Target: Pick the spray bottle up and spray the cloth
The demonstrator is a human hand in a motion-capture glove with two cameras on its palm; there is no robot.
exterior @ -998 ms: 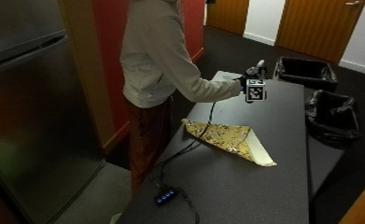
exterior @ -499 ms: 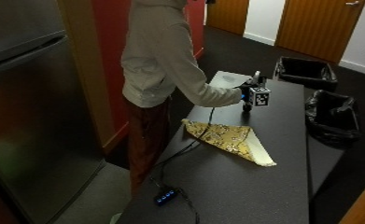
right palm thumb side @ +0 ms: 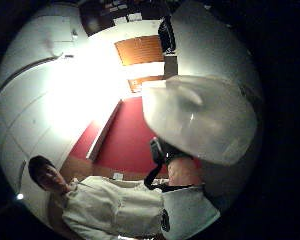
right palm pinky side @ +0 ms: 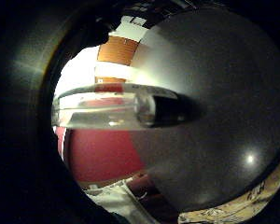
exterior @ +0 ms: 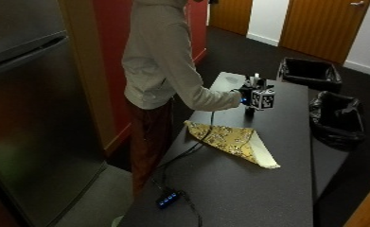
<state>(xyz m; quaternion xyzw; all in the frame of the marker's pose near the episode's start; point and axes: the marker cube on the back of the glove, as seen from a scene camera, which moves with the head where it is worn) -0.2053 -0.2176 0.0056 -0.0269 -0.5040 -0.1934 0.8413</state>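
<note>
Dim room, lit from overhead, with harsh glare in one palm view.

In the outside view, soft light falls on the dark table [exterior: 235,189], the cloth [exterior: 235,139] stands out pale, and the fridge [exterior: 33,118] shows a dull sheen. The thumb-side palm view has a white wall [right palm thumb side: 65,95] washed out by glare. In the little-finger-side view, the spray bottle [right palm pinky side: 116,112] catches highlights, and a small lamp reflection sits on the tabletop.
</note>
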